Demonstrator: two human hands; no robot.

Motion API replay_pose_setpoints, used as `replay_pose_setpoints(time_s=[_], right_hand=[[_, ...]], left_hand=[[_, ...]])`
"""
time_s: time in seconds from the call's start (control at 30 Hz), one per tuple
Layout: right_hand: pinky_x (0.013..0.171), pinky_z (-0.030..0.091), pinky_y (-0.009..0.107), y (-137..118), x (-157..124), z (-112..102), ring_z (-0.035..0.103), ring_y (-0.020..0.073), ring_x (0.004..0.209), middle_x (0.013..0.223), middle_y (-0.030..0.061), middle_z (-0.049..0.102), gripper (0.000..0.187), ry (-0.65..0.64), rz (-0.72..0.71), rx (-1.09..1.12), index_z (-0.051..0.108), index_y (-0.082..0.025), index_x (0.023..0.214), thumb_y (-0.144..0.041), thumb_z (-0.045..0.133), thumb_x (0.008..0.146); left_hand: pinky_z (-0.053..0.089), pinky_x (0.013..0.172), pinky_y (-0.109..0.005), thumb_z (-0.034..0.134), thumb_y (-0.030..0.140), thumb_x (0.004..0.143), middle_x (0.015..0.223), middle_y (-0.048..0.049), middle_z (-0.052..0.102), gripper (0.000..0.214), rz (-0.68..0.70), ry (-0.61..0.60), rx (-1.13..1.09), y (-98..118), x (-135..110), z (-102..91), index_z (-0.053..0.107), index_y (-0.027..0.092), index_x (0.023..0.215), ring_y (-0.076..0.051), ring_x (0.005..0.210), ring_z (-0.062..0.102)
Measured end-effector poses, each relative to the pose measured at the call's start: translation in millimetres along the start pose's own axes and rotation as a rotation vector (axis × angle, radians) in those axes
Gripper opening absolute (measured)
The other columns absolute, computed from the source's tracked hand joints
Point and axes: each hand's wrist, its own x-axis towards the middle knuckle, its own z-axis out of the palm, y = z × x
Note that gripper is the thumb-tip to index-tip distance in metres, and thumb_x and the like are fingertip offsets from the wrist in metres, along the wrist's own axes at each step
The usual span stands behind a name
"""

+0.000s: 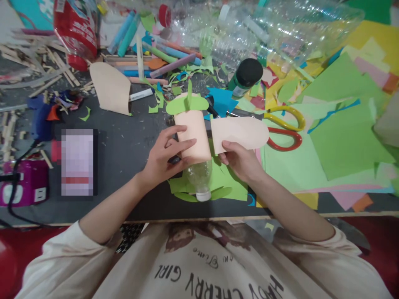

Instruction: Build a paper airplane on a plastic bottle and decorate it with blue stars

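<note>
A small clear plastic bottle lies with its white cap toward me, its body wrapped in peach paper. Crossed light-green paper pieces stand at its far end. My left hand holds the wrapped bottle from the left, fingers over the paper. Between thumb and fingers, my right hand pinches a cream paper piece with one rounded end, its straight edge close to the bottle's right side. A similar rounded paper piece lies farther off to the left. Green paper sheets are under the bottle.
Scissors with yellow and red handles lie at right beside green paper sheets. A black-capped bottle, markers and large clear bottles sit behind. At left are a blue glue gun with its cord, wooden sticks and a blurred-out rectangle.
</note>
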Motion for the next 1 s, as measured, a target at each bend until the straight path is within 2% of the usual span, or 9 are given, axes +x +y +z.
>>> replay_pose_setpoints(time_s=[0.1, 0.17, 0.23, 0.33, 0.43, 0.5, 0.67, 0.83, 1.0], right_hand=[[0.043, 0.031, 0.024, -0.3, -0.5, -1.5, 0.037, 0.0067, 0.039, 0.043, -0.0055, 0.05, 0.028, -0.024, -0.012, -0.03, 0.053, -0.02, 0.056, -0.034, 0.072, 0.07], [0.042, 0.03, 0.024, -0.5, -0.4, -2.4, 0.035, 0.0063, 0.038, 0.042, -0.0055, 0.049, 0.031, -0.038, -0.016, -0.057, 0.051, -0.02, 0.054, -0.035, 0.072, 0.072], [0.042, 0.029, 0.024, -0.8, -0.4, -2.8, 0.033, 0.0057, 0.036, 0.041, -0.0056, 0.048, 0.035, -0.046, -0.017, -0.08, 0.049, -0.02, 0.051, -0.036, 0.071, 0.074], [0.041, 0.027, 0.023, -1.5, -1.2, -1.9, 0.031, 0.005, 0.035, 0.038, -0.0063, 0.046, 0.037, -0.043, -0.01, -0.092, 0.048, -0.02, 0.05, -0.038, 0.071, 0.074], [0.039, 0.026, 0.023, -2.4, -2.2, -0.4, 0.03, 0.0046, 0.033, 0.037, -0.0072, 0.046, 0.034, -0.021, 0.015, -0.083, 0.05, -0.02, 0.054, -0.04, 0.073, 0.071], [0.039, 0.026, 0.022, -2.9, -2.4, 0.0, 0.03, 0.0044, 0.032, 0.036, -0.0074, 0.047, 0.032, -0.007, 0.025, -0.074, 0.053, -0.02, 0.058, -0.04, 0.075, 0.068], [0.036, 0.03, 0.022, -2.8, -1.7, -1.2, 0.038, 0.0056, 0.033, 0.04, -0.0062, 0.051, 0.029, 0.015, 0.025, -0.052, 0.057, -0.019, 0.062, -0.039, 0.077, 0.065], [0.037, 0.042, 0.022, -0.7, -1.1, -1.1, 0.056, 0.0108, 0.044, 0.052, -0.0032, 0.06, 0.028, 0.075, 0.057, -0.021, 0.065, -0.017, 0.075, -0.035, 0.08, 0.06], [0.044, 0.053, 0.026, 0.5, -2.6, 1.0, 0.062, 0.0127, 0.048, 0.065, 0.0001, 0.068, 0.029, 0.113, 0.082, 0.01, 0.067, -0.016, 0.074, -0.033, 0.081, 0.056]], left_hand=[[0.055, 0.073, -0.029, 0.054, 0.037, 0.098, 0.131, -0.0137, 0.059, 0.028, 0.007, -0.025, -0.008, 0.3, -0.4, -0.7, 0.059, 0.025, 0.124, -0.015, 0.088, 0.065], [0.056, 0.074, -0.028, 0.055, 0.035, 0.098, 0.135, -0.0152, 0.057, 0.03, 0.012, -0.038, -0.044, 0.5, -0.2, -0.8, 0.058, 0.024, 0.126, -0.021, 0.107, 0.064], [0.057, 0.076, -0.027, 0.057, 0.034, 0.097, 0.138, -0.0163, 0.056, 0.033, 0.019, -0.059, -0.082, 0.3, 0.1, -1.2, 0.056, 0.023, 0.129, -0.023, 0.117, 0.061], [0.057, 0.081, -0.029, 0.058, 0.038, 0.096, 0.141, -0.0164, 0.054, 0.039, 0.019, -0.096, -0.097, -1.3, 0.2, -2.4, 0.054, 0.025, 0.133, -0.022, 0.12, 0.06], [0.057, 0.089, -0.035, 0.059, 0.052, 0.093, 0.144, -0.0168, 0.052, 0.052, 0.032, -0.145, -0.082, -3.9, 0.1, -4.3, 0.051, 0.027, 0.138, -0.026, 0.127, 0.057], [0.055, 0.096, -0.038, 0.058, 0.055, 0.092, 0.147, -0.0171, 0.05, 0.057, 0.042, -0.174, -0.082, -5.2, 0.2, -5.4, 0.048, 0.027, 0.141, -0.028, 0.133, 0.053], [0.05, 0.105, -0.041, 0.059, 0.04, 0.095, 0.149, -0.0188, 0.049, 0.052, 0.066, -0.18, -0.094, -7.4, 2.0, -7.0, 0.045, 0.025, 0.143, -0.028, 0.138, 0.05], [0.052, 0.103, -0.039, 0.058, 0.035, 0.096, 0.149, -0.0191, 0.049, 0.049, 0.077, -0.187, -0.087, -11.1, 3.2, -8.7, 0.045, 0.024, 0.143, -0.028, 0.138, 0.05], [0.051, 0.103, -0.038, 0.057, 0.034, 0.096, 0.148, -0.0201, 0.049, 0.048, 0.086, -0.181, -0.087, -13.6, 3.8, -9.7, 0.046, 0.022, 0.142, -0.027, 0.138, 0.049]])
